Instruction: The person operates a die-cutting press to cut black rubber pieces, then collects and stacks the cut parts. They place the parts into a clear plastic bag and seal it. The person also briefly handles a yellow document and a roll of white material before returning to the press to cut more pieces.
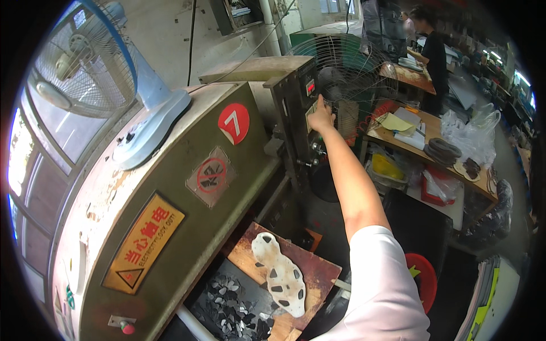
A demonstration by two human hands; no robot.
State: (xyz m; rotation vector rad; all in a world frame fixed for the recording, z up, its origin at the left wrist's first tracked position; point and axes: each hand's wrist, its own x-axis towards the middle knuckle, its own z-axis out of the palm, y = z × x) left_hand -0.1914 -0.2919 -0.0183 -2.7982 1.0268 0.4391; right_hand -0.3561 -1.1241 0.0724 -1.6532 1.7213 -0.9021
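Observation:
My right hand (322, 117) reaches up to the dark control panel (293, 108) of a large green machine (170, 187). Its index finger is stretched out against the panel face, just below a small red lit display (310, 87); the other fingers are partly curled, and no held object shows. My left hand is out of view. Below, a pale sole-shaped plate with several cut-out holes (286, 282) lies on a worn brown board (318, 266). Beside it is a heap of black, grey and white scraps (227, 295).
A blue desk fan (151, 102) stands on the machine top. Behind the panel is a round wire-guard fan (341, 68). A wooden table (398, 136) at right carries papers, plastic bags and dark pieces. Near my arm is a red round stool top (424, 284). Another person (432, 57) stands farther back.

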